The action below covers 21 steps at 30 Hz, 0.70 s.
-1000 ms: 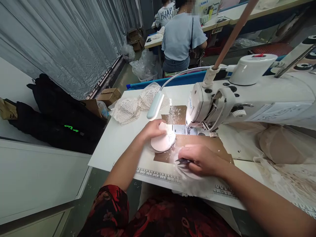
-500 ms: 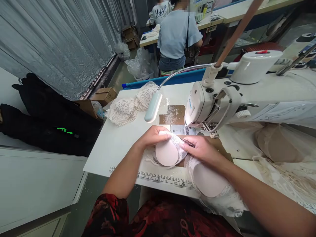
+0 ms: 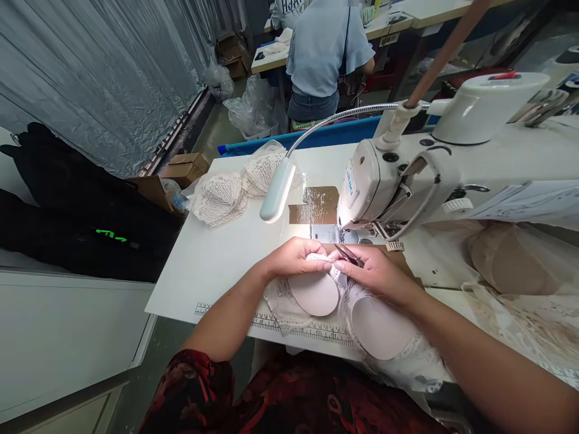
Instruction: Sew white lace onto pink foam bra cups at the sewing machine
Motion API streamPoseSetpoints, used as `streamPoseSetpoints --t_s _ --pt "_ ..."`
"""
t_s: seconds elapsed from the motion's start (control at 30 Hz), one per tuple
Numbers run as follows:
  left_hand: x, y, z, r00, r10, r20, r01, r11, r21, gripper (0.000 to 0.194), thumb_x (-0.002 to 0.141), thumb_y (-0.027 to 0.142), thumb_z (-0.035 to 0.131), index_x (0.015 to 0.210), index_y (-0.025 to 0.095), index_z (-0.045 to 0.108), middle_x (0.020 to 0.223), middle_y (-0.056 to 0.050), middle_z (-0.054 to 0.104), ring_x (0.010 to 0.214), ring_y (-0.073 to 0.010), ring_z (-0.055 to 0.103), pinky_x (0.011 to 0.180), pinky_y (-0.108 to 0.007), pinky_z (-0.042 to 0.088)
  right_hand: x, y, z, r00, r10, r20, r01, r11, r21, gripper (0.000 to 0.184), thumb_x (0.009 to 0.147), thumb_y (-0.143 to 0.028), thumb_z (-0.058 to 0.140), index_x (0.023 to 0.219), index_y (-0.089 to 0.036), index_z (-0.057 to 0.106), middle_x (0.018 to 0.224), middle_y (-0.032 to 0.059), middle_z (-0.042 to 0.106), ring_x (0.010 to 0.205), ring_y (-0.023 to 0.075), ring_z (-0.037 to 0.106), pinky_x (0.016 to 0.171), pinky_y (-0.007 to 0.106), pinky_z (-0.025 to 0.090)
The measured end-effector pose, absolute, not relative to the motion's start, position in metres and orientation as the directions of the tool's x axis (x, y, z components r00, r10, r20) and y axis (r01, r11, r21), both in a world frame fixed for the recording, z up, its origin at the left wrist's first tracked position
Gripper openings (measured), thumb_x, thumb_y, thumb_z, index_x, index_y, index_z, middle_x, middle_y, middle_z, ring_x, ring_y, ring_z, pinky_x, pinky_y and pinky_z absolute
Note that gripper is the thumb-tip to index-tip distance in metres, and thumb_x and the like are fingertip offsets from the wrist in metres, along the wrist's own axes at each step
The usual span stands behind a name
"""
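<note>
A white lace bra with smooth moulded cups lies near the front edge of the sewing table, its right cup hanging over that edge. My left hand pinches the lace rim of the left cup between thumb and fingers. My right hand grips the same rim close beside it, thumb on the lace. Tucked in its fingers are dark thread snips, blades pointing up and left. Both hands sit just in front of the sewing machine's needle area, and the bra is out from under the presser foot.
A white sewing machine stands behind and to the right. Its lamp hangs over the table. Another lace bra lies at back left, and more lace pieces are on the right. A person in blue sits beyond.
My hands have drawn closer together along the cup's rim. The left hand has shifted right, the cup has tilted toward me, and the snips now point more upward.
</note>
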<state>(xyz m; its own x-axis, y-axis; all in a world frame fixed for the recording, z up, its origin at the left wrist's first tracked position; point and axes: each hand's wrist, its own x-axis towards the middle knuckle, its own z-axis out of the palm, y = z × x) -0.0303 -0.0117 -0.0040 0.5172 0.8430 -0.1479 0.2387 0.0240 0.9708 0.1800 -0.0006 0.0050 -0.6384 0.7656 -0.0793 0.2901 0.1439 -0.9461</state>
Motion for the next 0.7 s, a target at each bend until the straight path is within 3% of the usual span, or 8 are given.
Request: streamPoseSetpoints --t_s 0.23,0.4,0.57,0.7 --pt "-0.03 -0.011 -0.005 0.534 0.819 -0.21 0.079 0.199 0.977 0.026 0.075 0.035 0.073 0.086 0.012 0.071 0.081 -0.005 0.067 0.075 -0.013 0.057 0.072 -0.026 0.044 0.196 0.006 0.002 -0.606 0.772 -0.19 0.382 0.073 -0.921 0.053 0.09 -0.056 0.039 0.122 -0.02 0.06 0.081 0.0044 0.066 0.074 0.0197 0.06 0.074 0.035 0.048" --pt "-0.029 -0.011 -0.007 0.5 0.832 -0.241 0.056 0.247 0.967 0.027 0.072 0.037 0.076 0.084 0.012 0.073 0.078 -0.004 0.069 0.071 -0.0118 0.058 0.069 -0.025 0.045 0.197 0.009 0.0 -0.628 0.765 -0.141 0.403 0.166 -0.9 0.044 0.083 -0.051 0.054 0.115 -0.025 0.067 0.111 0.0062 0.068 0.102 0.0248 0.06 0.089 0.037 0.046" --pt "-0.027 -0.011 -0.01 0.476 0.834 -0.277 0.06 0.284 0.957 0.036 0.064 0.04 0.081 0.083 0.01 0.074 0.077 -0.007 0.07 0.071 -0.0134 0.06 0.068 -0.026 0.047 0.192 0.005 0.004 -0.644 0.754 -0.132 0.397 0.182 -0.9 0.036 0.084 -0.048 0.055 0.106 -0.022 0.067 0.091 0.0044 0.069 0.082 0.0195 0.062 0.075 0.031 0.048" --pt "-0.026 -0.012 -0.009 0.482 0.827 -0.289 0.065 0.295 0.953 0.037 0.063 0.041 0.081 0.082 0.01 0.074 0.074 -0.006 0.069 0.068 -0.0126 0.059 0.065 -0.025 0.045 0.187 0.003 0.003 -0.66 0.75 -0.047 0.333 0.236 -0.913 0.028 0.085 -0.043 0.054 0.099 -0.022 0.068 0.096 0.004 0.069 0.087 0.0197 0.062 0.078 0.031 0.047"
